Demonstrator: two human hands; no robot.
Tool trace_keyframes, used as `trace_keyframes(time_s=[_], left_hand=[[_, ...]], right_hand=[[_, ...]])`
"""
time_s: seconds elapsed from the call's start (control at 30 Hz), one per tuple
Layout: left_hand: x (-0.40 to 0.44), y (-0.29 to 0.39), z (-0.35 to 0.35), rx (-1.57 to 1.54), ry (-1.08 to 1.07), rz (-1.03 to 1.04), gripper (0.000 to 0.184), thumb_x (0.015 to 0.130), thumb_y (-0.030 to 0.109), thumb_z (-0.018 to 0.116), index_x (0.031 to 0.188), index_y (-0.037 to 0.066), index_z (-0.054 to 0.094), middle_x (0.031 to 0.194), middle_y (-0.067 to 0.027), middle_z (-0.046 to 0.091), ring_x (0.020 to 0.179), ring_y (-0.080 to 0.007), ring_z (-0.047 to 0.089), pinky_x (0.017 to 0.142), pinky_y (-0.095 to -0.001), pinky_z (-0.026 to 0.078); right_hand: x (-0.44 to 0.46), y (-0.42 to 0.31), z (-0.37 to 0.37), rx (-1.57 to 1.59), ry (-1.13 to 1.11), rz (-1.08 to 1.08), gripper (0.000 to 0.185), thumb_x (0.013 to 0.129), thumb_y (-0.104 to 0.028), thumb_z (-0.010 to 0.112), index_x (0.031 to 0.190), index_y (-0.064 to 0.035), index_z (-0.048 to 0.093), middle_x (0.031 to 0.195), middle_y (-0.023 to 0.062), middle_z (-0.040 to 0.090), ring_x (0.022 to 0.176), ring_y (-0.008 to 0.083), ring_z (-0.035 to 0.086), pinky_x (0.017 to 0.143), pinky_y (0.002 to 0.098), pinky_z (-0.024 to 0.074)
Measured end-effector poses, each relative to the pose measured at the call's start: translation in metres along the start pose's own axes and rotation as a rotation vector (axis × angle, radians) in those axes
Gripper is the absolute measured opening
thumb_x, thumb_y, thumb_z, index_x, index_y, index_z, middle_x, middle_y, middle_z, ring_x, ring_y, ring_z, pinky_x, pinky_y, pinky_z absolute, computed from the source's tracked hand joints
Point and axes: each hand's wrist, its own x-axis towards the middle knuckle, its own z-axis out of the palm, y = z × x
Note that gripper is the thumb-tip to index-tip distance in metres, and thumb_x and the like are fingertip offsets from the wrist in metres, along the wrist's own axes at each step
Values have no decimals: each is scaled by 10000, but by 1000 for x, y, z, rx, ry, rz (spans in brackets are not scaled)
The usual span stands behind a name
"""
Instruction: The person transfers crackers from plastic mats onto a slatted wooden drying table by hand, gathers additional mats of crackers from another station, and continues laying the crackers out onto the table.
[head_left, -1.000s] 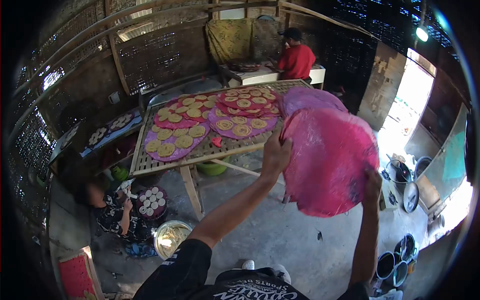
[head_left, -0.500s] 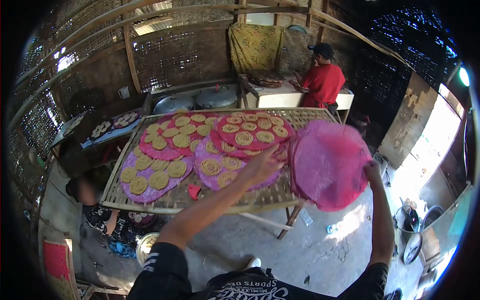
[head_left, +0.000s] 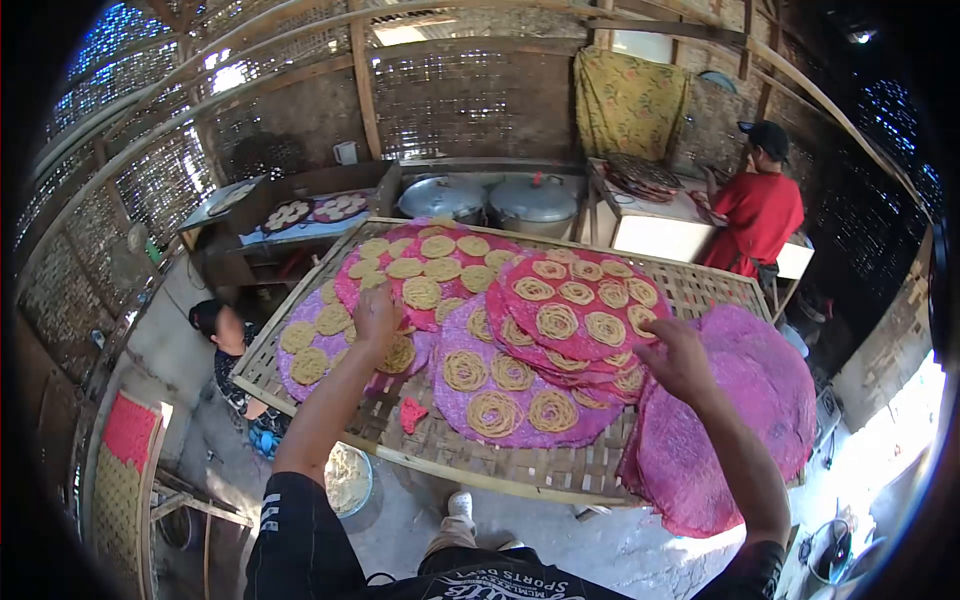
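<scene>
My left hand [head_left: 377, 318] is over the left group of round sheets, its fingers bent down at the edge of a red sheet [head_left: 440, 268] with yellow noodle-like coils; whether it grips the edge is hard to see. My right hand [head_left: 682, 358] has its fingers apart beside the red sheet stack [head_left: 583, 310] that also bears coils. A purple sheet with coils [head_left: 535, 425] lies nearer to me, partly under that stack. At the right end, the pile of bare pink and purple sheets [head_left: 740, 410] overhangs the bamboo rack [head_left: 440, 452].
A small red scrap [head_left: 412, 414] lies on the rack. Two lidded pots [head_left: 533, 200] stand behind it. A person in red [head_left: 757, 212] is at the back right bench; another person [head_left: 232, 350] sits low at the left. A basin [head_left: 350, 480] is below the rack.
The pink sheet that my right hand held now lies on the right pile, and that hand has let go and moved left. My left hand has moved left. The view has turned left.
</scene>
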Motion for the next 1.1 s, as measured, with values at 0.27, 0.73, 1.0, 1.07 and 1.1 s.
trace_keyframes(time_s=[0.27, 0.73, 1.0, 1.07, 1.1], left_hand=[[35, -11, 31, 19, 103, -20, 215, 750, 185, 696, 898, 30, 685, 881, -203, 687, 851, -375, 662, 725, -493, 531], [64, 6, 42, -309, -104, -547, 347, 752, 268, 685, 1014, 40, 680, 972, -189, 702, 954, -374, 660, 843, -474, 505], [62, 23, 53, -472, 245, -326, 275, 805, 140, 596, 1059, 57, 660, 1021, -211, 674, 946, -389, 647, 819, -488, 507], [60, 43, 42, -532, 291, -284, 271, 813, 128, 590, 1061, 35, 646, 1043, -220, 660, 945, -390, 642, 812, -489, 505], [64, 43, 60, -501, 337, -364, 285, 809, 158, 617, 1042, -3, 644, 1075, -243, 639, 959, -394, 634, 829, -478, 502]], right_hand=[[164, 0, 125, 4, -184, -36, 436, 875, -372, 613, 1143, -33, 663, 1104, 193, 670, 1039, 373, 625, 910, 447, 484], [326, 42, 300, -316, -365, 182, 367, 873, -367, 573, 1020, -63, 716, 1068, 199, 690, 1027, 351, 661, 879, 472, 502], [325, 56, 308, -51, -168, 211, 343, 867, -274, 525, 1072, -39, 670, 1080, 236, 674, 1050, 389, 638, 916, 449, 482], [325, 51, 298, 101, -133, 274, 345, 870, -270, 518, 1077, -31, 656, 1076, 244, 671, 1042, 405, 634, 904, 453, 487], [324, 50, 293, 106, -138, 253, 371, 873, -287, 522, 1095, -12, 635, 1054, 250, 672, 1010, 410, 641, 882, 462, 493]])
